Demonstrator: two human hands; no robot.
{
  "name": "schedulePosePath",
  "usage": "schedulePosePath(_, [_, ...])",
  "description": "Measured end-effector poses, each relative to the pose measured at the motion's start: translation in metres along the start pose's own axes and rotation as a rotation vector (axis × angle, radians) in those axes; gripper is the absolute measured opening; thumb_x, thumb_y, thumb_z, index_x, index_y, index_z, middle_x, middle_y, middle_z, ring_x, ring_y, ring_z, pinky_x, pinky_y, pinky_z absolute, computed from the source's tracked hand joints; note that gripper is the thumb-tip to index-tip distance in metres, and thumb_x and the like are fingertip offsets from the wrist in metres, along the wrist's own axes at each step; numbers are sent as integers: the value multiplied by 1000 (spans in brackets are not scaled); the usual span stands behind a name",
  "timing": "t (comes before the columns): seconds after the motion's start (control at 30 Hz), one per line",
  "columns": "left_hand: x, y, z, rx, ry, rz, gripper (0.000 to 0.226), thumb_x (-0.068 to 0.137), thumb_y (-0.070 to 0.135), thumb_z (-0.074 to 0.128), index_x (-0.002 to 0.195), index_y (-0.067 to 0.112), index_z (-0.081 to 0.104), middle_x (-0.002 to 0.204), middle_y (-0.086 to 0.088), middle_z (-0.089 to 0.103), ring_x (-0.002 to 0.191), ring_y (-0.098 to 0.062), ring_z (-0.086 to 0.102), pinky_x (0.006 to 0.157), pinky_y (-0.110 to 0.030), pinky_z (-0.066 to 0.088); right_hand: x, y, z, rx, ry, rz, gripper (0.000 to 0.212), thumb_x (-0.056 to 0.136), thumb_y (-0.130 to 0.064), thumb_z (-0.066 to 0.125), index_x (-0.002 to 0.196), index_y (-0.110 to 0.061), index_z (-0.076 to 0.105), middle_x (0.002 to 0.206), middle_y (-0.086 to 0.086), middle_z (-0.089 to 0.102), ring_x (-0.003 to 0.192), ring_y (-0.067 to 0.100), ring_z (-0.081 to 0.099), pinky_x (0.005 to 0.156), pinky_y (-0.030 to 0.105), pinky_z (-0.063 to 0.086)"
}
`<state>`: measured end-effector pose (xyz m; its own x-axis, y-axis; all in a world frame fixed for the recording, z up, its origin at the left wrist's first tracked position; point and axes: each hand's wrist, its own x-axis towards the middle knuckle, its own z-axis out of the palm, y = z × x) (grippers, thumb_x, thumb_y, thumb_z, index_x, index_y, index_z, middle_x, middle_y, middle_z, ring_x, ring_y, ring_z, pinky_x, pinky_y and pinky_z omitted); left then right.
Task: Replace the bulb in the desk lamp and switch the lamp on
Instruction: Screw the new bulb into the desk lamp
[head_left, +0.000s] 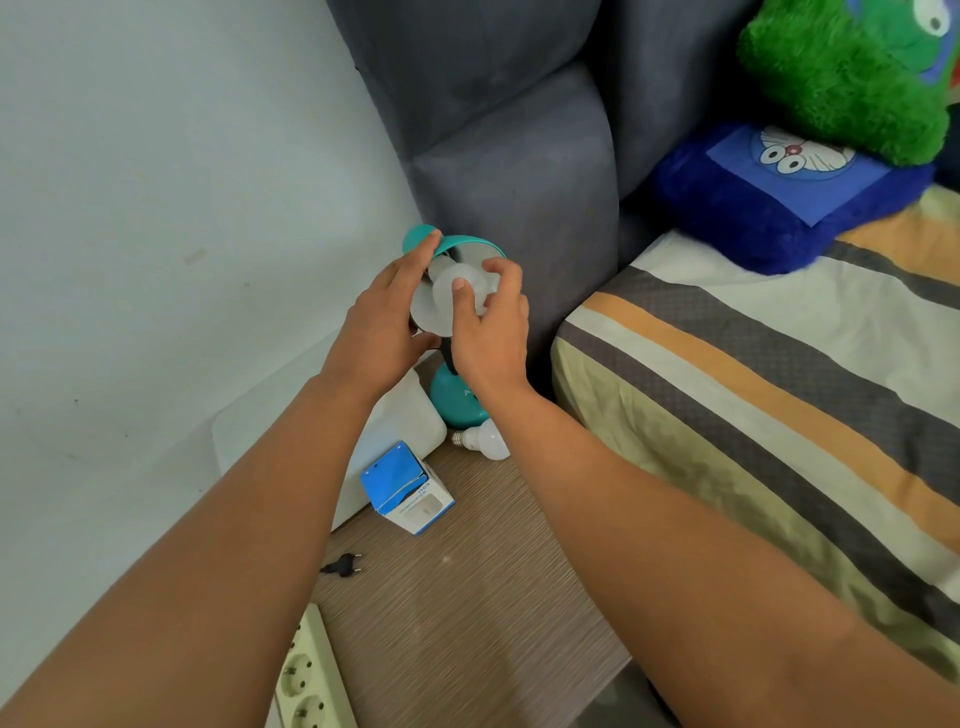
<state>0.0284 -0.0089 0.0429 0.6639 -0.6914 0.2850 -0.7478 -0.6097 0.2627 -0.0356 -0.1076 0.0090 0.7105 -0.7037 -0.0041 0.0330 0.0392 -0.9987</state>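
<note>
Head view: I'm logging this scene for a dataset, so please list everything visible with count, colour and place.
Desk lamp: one, teal, table's far end.
Bulb in shade: one, white, under the fingers.
Loose bulb: one, white, lying by the lamp base.
Bulb box: one, blue and white, mid-table.
Plug: one, black, lying unplugged.
Power strip: one, cream, near edge.
Table: one, wood-grain.
Plush toys: two, green and blue, on the bed.
Left hand: holds the shade.
Right hand: grips the bulb.

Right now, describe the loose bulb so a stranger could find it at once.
Look at the wooden table beside the striped bed. At its far end stands the lamp's teal base. The loose bulb lies on its side against it, held by no hand.
</note>
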Motion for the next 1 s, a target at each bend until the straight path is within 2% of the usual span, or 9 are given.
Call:
schedulePosePath(0.17, [1,1,0,2,2,-19,88,88,19,73,156,31,18,154,-4,42,137,-26,45,111,-45,41,-1,0,-2,-39,-82,-48,60,80,-18,75,130,-23,44,123,0,42,105,15,49,84,23,47])
schedulePosePath(0.27, [1,2,-1,-3,-2,-32,86,90,20,71,156,32,18,154,-4,41,138,-26,45,110,-44,39,3,3,1,-123,-98,-55,67,76,-25,80,130,-21,41,125,6,54,109,22,57,83,27,51])
schedulePosePath(0.4, [1,0,-2,15,-19,-21,91,86,21,75,156,30,18,153,-4,42,132,-27,50,107,-45,45,6,0,3,-125,-92,23,51,88,-47,63,126,-20,41,112,9,65,94,22,65,68,23,48])
schedulePosePath(0.5, [2,-1,-2,16,-24,-15,91,86,24,76,156,30,19,153,-3,43,134,-26,49,108,-46,45,6,0,5,-173,-101,86,52,91,-63,45,114,-17,51,106,5,64,93,23,67,75,35,59])
schedulePosePath(0.63, [2,-2,-2,15,-22,-18,91,86,28,76,156,31,18,153,-2,43,135,-25,48,109,-48,44,9,-4,0,-244,-202,186,70,94,-68,24,112,-12,62,110,9,64,100,26,60,90,43,53])
schedulePosePath(0.77, [1,-5,-3,-8,-21,-17,94,84,28,78,156,32,18,151,-2,45,132,-24,50,105,-46,48,7,-1,-1,-157,-70,107,41,97,-55,36,119,-21,42,117,10,60,102,27,60,87,44,53])
schedulePosePath(0.83, [1,-4,-3,-4,-17,-16,93,84,28,78,156,32,18,151,-2,46,130,-24,52,104,-45,49,5,-1,-2,-103,-29,-12,31,101,-42,41,126,-25,40,121,10,55,99,22,58,81,31,48])
schedulePosePath(0.9, [1,-4,-3,3,-13,-6,93,84,28,77,156,31,18,150,-3,46,128,-25,54,103,-45,50,3,-3,-3,-72,-31,-55,34,101,-33,45,134,-25,43,127,9,46,98,16,52,81,24,44])
schedulePosePath(1.0, [1,-5,-3,7,-14,2,94,84,23,79,156,30,19,149,-5,47,126,-27,55,101,-47,51,3,-5,-2,-62,-48,-88,49,89,-23,66,134,-22,45,130,7,43,100,15,49,89,27,49])
